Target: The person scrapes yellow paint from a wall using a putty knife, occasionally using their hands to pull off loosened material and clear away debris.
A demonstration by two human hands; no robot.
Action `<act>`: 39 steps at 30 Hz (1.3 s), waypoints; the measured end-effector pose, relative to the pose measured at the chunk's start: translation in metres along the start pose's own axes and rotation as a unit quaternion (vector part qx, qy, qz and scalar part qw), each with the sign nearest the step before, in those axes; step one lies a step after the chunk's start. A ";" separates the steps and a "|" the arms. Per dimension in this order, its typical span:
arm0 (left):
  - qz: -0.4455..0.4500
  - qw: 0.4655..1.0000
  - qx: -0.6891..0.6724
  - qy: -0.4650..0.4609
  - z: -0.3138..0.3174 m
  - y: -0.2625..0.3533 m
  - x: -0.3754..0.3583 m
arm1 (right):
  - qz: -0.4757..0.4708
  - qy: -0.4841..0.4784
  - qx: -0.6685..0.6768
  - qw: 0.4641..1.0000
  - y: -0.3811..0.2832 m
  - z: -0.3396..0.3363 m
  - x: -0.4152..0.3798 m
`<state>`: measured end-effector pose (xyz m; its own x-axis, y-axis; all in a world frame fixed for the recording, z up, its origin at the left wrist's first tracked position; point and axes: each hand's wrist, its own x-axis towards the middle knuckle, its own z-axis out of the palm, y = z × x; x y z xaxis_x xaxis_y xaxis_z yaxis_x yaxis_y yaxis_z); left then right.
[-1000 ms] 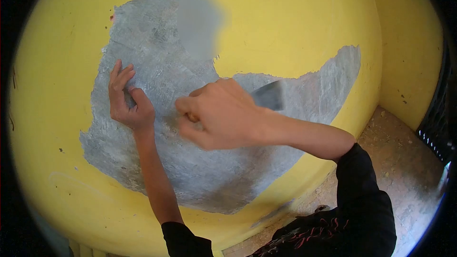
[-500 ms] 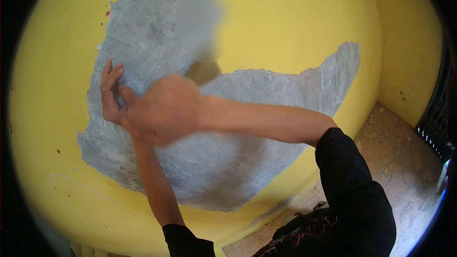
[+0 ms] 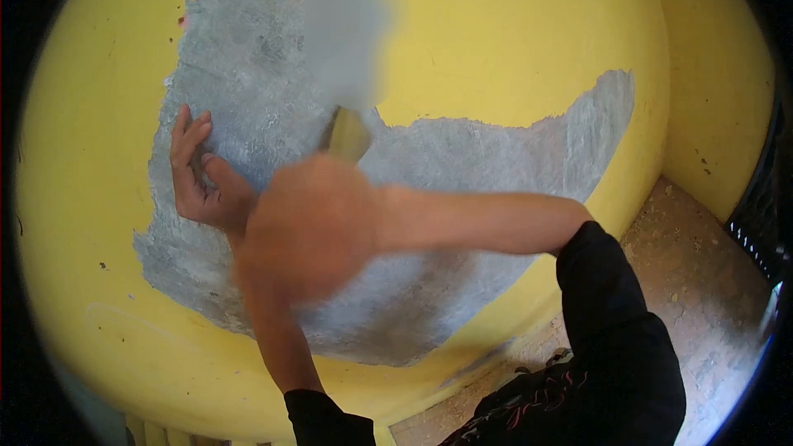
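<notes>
My right hand (image 3: 310, 227), blurred by motion, is closed around what looks like a scraper (image 3: 347, 33). Its broad grey blade points up, and a yellowish narrower part (image 3: 351, 134) lies between the blade and my fist. The grip itself is hidden in my hand. Behind the blade is the border between a bare grey patch (image 3: 471, 157) and yellow paint (image 3: 496, 41) on the wall. My left hand (image 3: 202, 173) rests at the patch's left side, fingers apart and slightly bent, holding nothing. My right fist covers part of the left wrist and forearm.
A wall corner (image 3: 665, 116) stands to the right. Below it, the brownish floor (image 3: 677, 256) has pale specks on it. A dark grille-like thing (image 3: 756, 223) is at the far right edge. My dark clothing (image 3: 537, 396) fills the bottom.
My right fist has moved down and slightly right, uncovering more of the left wrist. The scraper's blade is in nearly the same place. My left hand has hardly moved.
</notes>
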<state>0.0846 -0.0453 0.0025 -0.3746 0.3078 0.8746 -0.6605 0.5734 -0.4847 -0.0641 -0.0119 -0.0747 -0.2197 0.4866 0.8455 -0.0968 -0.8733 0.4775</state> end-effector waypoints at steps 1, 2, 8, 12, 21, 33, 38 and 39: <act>-0.006 1.000 -0.012 0.004 0.002 0.003 0.000 | 0.003 -0.035 0.008 0.999 0.012 0.005 -0.008; -0.012 1.000 -0.027 0.009 0.005 0.005 0.002 | 0.005 -0.072 0.013 0.997 0.018 0.003 -0.004; -0.027 0.999 -0.036 -0.007 0.001 0.003 0.000 | -0.024 0.025 -0.035 0.999 0.023 0.007 -0.008; 0.004 1.000 -0.011 0.011 0.005 0.002 0.002 | -0.037 0.045 -0.005 0.998 0.004 0.002 -0.005; -0.015 0.999 -0.035 0.002 0.004 0.006 0.001 | -0.025 -0.006 -0.040 0.999 0.024 -0.005 -0.011; 0.023 0.999 -0.005 -0.022 -0.002 0.004 0.001 | -0.022 -0.044 -0.050 0.998 0.011 -0.012 -0.012; 0.013 1.000 0.009 -0.008 0.004 0.006 0.003 | -0.054 -0.041 -0.014 0.998 -0.006 -0.022 0.004; 0.009 1.000 0.011 -0.013 0.002 0.008 0.001 | -0.049 -0.040 -0.011 0.998 0.000 -0.016 -0.002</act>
<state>0.0778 -0.0419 -0.0001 -0.4028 0.2987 0.8652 -0.6678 0.5505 -0.5010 -0.0792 -0.0135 -0.0807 -0.1297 0.5688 0.8122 -0.1347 -0.8217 0.5539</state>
